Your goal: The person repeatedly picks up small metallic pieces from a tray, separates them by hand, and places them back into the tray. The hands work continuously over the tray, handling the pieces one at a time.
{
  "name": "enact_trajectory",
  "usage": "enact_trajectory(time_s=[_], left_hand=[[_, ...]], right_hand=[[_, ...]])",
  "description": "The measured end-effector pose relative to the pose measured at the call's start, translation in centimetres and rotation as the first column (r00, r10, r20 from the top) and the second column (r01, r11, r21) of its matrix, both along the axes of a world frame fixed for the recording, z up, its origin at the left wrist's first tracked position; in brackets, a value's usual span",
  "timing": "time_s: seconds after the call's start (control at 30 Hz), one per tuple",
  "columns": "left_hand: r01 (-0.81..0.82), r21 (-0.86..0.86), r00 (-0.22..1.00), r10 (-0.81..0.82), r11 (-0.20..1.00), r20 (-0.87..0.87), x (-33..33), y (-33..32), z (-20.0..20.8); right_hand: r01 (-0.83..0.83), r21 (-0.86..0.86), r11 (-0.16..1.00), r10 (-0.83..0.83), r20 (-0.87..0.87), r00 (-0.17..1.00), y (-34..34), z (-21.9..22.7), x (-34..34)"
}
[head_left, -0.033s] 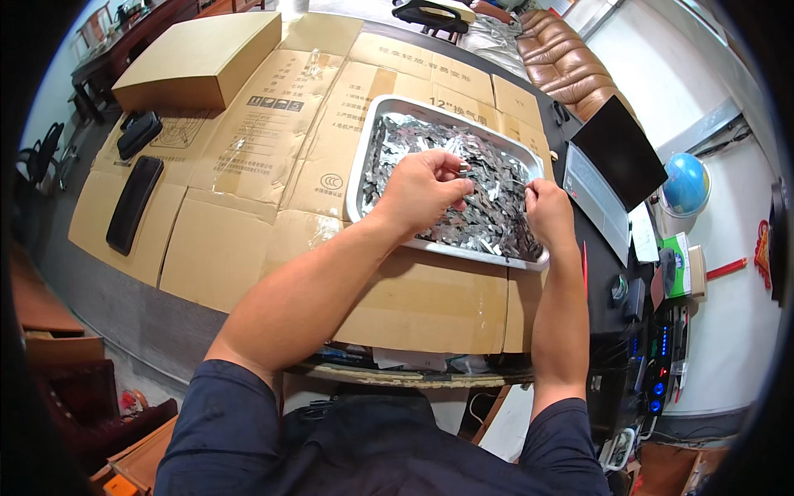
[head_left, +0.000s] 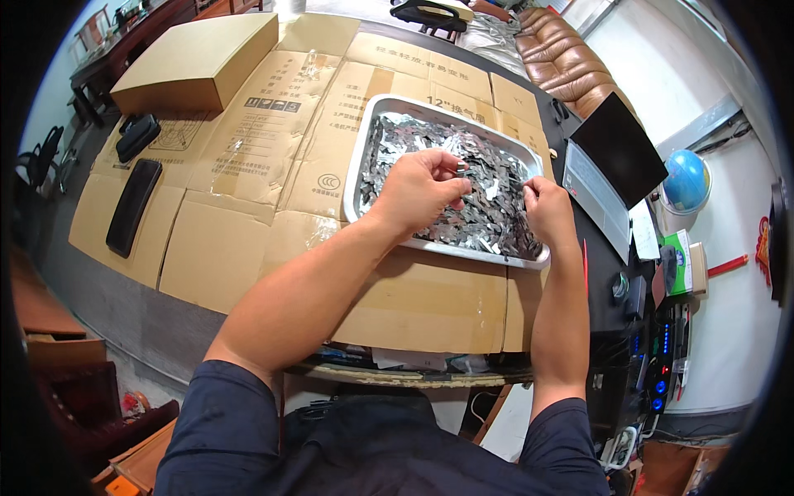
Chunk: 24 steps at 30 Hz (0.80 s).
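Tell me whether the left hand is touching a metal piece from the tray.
Touching. The head view shows the left hand pinching a small metal piece between its fingertips, above the metal tray.

left hand [head_left: 422, 192] pinching, right hand [head_left: 547, 211] curled, forearms extended

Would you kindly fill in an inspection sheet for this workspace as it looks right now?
Surface: table covered with flattened cardboard sheets.
Job's things: metal tray heaped with small shiny metal pieces.
Clutter: closed cardboard box; two black flat objects; open laptop; blue globe.
Grippers: left hand pinches a small metal piece; right hand is over the pieces, grip unclear.
Cables: nothing seen.
Surroundings: brown leather sofa; lit device.
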<state>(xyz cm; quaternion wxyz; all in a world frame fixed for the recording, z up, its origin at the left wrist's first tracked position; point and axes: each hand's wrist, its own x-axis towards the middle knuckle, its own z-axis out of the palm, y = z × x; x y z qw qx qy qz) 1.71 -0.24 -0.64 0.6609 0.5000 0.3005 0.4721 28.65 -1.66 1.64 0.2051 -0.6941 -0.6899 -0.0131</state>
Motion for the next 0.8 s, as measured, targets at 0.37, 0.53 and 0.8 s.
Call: enact_trajectory(time_s=[0.37, 0.53, 0.8], left_hand=[[-0.002, 0.004, 0.999, 0.002, 1.0, -0.041, -0.2, 0.1, -0.2], [-0.048, 0.059, 0.987, 0.056, 0.997, -0.149, 0.3, -0.1, -0.1], [0.073, 0.589, 0.823, 0.285, 0.805, -0.491, 1.4, -1.6, 0.4]], right_hand=[[-0.293, -0.256, 0.921, -0.088, -0.871, 0.484, -0.7, 0.8, -2.3], [-0.368, -0.216, 0.904, -0.006, -0.869, 0.494, -2.2, 0.3, -2.8], [-0.451, -0.187, 0.873, 0.144, -0.783, 0.605, -2.9, 0.9, -3.7]])
